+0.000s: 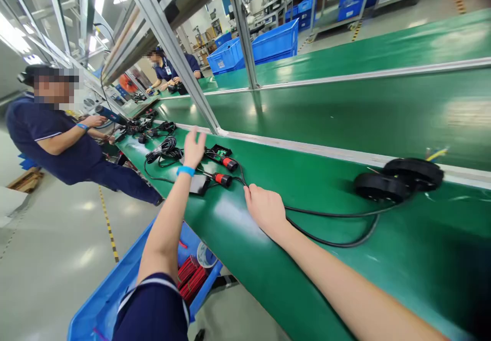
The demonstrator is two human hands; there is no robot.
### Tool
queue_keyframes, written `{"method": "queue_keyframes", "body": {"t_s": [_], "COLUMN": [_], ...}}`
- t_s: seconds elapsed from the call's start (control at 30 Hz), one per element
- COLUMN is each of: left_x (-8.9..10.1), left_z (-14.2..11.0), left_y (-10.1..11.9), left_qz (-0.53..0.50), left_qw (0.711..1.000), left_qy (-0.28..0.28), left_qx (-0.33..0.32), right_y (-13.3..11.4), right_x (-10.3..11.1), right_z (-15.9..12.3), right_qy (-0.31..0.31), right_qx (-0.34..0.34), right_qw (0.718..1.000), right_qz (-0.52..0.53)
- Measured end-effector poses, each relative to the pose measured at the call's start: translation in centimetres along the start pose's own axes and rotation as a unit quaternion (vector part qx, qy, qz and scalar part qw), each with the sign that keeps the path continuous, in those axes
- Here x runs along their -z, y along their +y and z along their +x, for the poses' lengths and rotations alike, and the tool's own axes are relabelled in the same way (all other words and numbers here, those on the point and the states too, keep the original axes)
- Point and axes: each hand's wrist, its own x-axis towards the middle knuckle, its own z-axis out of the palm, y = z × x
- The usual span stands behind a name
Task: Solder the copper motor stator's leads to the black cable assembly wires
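Note:
My left hand (194,148) is raised over the green bench with its fingers apart, and nothing shows in it. Below and right of it lie two black-and-red connectors (222,179) on black leads, a small open black case with a green circuit board (220,153), and a flat dark box (198,184). Closed round black cables is my right hand (265,209), just right of the connectors. Those cables (333,214) loop across the bench toward two round black wheel-like parts (399,180) with yellow wire ends. A coiled black cable (164,148) sits left of my left hand.
A metal post (199,95) rises from the white rail behind the bench. At left a person (57,131) holds a blue power tool (109,114); another works farther back. Below the bench edge stands a blue bin (111,290) with red wire bundles (192,279).

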Motion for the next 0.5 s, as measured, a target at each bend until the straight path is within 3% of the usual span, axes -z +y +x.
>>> {"method": "queue_keyframes", "body": {"t_s": [0.07,0.13,0.2,0.27,0.5], "left_x": [-1.8,-3.1,-3.7,-3.6,-0.5], "left_z": [-5.4,-10.3,-13.5,-14.8,-14.0], "left_y": [2.6,4.4,5.0,4.9,2.4], "left_qz": [-0.028,0.001,0.067,0.101,0.122], "left_qw": [0.961,0.922,0.919,0.921,0.922], "left_qy": [-0.163,-0.250,-0.250,-0.226,-0.186], "left_qx": [-0.221,-0.295,-0.298,-0.299,-0.317], "right_y": [-0.1,-0.1,0.1,0.7,5.1], "right_x": [0.1,0.2,0.4,0.8,3.3], "right_z": [0.1,0.1,-0.2,-1.1,-5.8], "right_qy": [0.005,0.011,0.019,0.030,0.056], "right_qx": [0.004,0.014,0.030,0.054,0.105], "right_qw": [1.000,1.000,0.999,0.997,0.986], "right_qz": [-0.001,-0.008,-0.023,-0.045,-0.117]}}
